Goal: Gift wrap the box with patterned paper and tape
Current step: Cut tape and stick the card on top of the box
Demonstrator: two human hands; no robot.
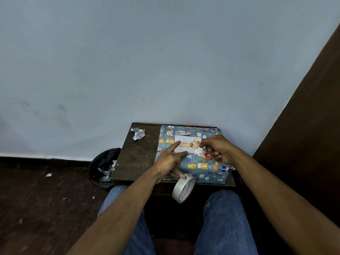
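Observation:
The box (204, 171), wrapped in blue paper with bear prints, lies on a small dark wooden table (136, 157). A white "Happy Birthday" card (185, 141) rests on its top. My left hand (168, 160) touches the card's left edge with index finger and thumb, while a lower finger hooks a roll of clear tape (184, 190) that hangs over the table's front edge. My right hand (219, 149) pinches a clear tape strip (197, 151) at the card's right edge and holds an orange ring-shaped thing (208, 155) in its curled fingers.
A crumpled scrap of the patterned paper (138, 133) lies at the table's back left corner. A black bag (103, 166) with scraps sits on the floor to the left. The table stands against a pale wall, with a dark wooden panel (303, 135) at right.

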